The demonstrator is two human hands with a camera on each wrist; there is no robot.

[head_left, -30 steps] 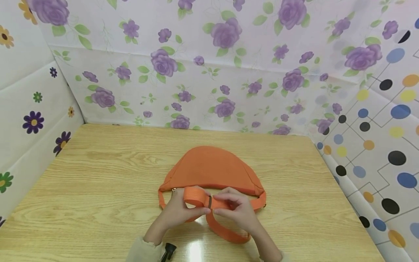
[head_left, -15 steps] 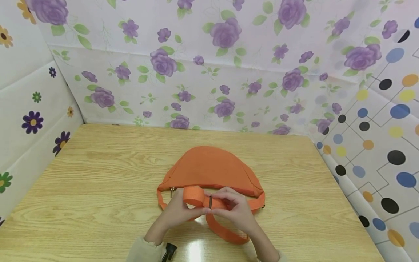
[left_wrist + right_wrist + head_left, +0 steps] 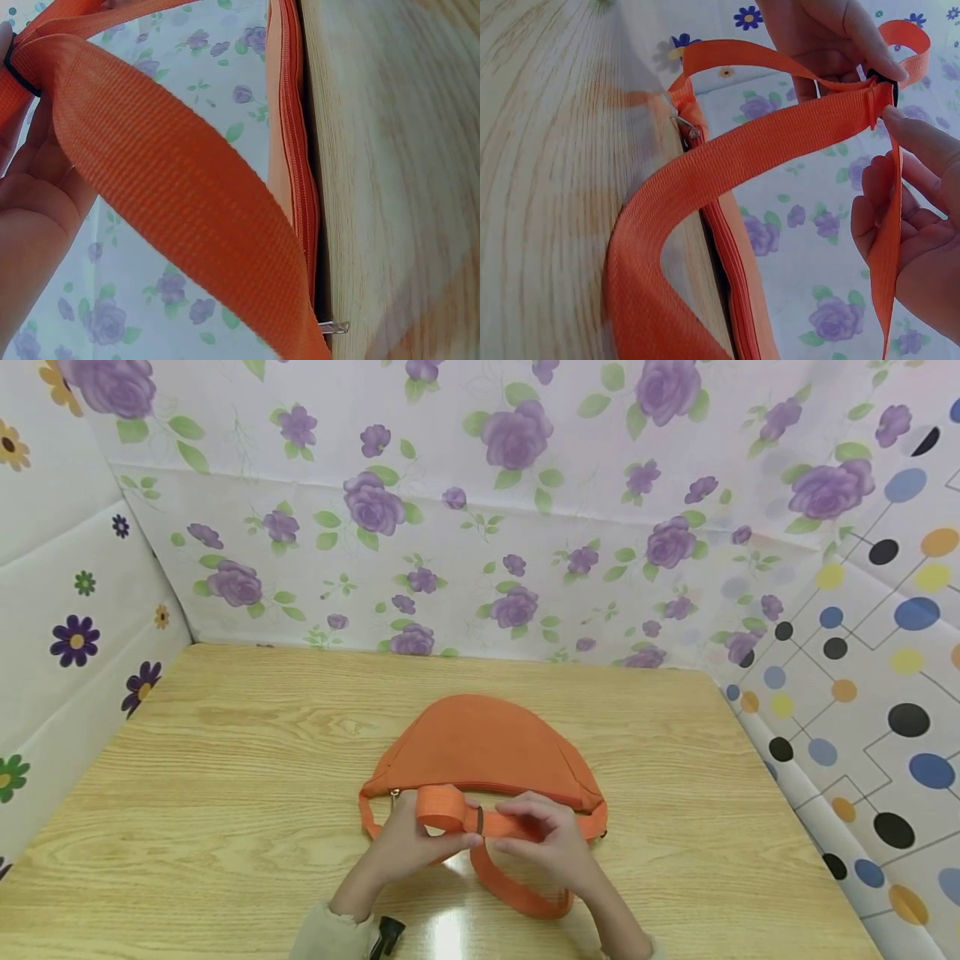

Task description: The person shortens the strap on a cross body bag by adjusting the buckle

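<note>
An orange waist bag (image 3: 480,743) lies on the table, its red zipper (image 3: 731,277) running along the near side. My left hand (image 3: 408,839) pinches the orange strap (image 3: 180,187) close to a dark slider buckle (image 3: 481,821), and a loop of webbing stands up above that hand. Just right of the buckle, my right hand (image 3: 551,843) holds the strap between thumb and fingers. Seen from the right wrist, a length of webbing (image 3: 886,262) passes through the right hand's fingers and hangs down. More strap curves below both hands in the head view.
A black plastic buckle piece (image 3: 388,933) lies by the left sleeve at the table's near edge. The wooden table (image 3: 247,777) is enclosed by a floral sheet (image 3: 450,552) behind and patterned sheets on both sides.
The right hand first comes up close to the slider buckle, then draws back slightly to the right, baring more strap beside it. The left hand barely shifts; the bag stays put.
</note>
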